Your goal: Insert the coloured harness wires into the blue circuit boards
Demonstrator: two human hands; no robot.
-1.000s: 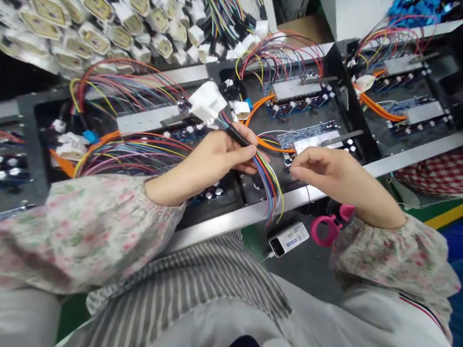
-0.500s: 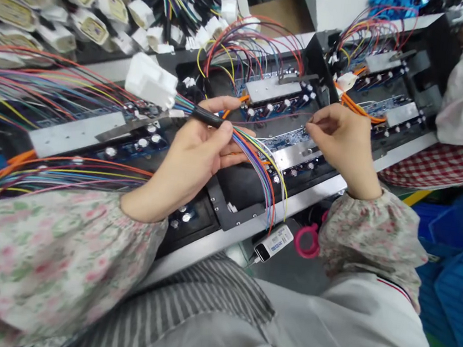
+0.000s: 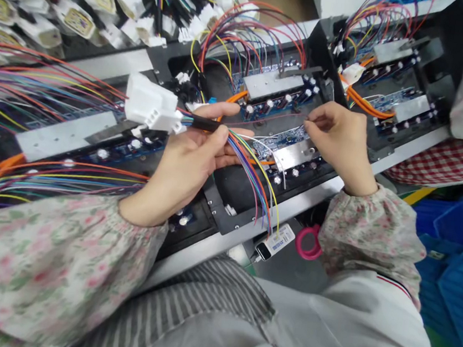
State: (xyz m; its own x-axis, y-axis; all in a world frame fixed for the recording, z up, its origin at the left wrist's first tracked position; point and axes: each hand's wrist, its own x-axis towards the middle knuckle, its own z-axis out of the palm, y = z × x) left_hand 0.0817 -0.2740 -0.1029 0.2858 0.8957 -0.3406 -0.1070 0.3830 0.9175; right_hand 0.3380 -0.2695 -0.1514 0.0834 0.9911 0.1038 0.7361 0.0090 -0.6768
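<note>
Fingers of the palm-up left hand (image 3: 188,163) clasp one harness (image 3: 243,150) with one white connector (image 3: 151,104); the arched right hand (image 3: 342,139) pinches one thin wire (image 3: 262,121).

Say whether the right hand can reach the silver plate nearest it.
Probably yes: the silver plate lies close to the right hand, its right end uncovered, though a white wire crosses its left part and the fingers seem to pinch a thin wire.
</note>
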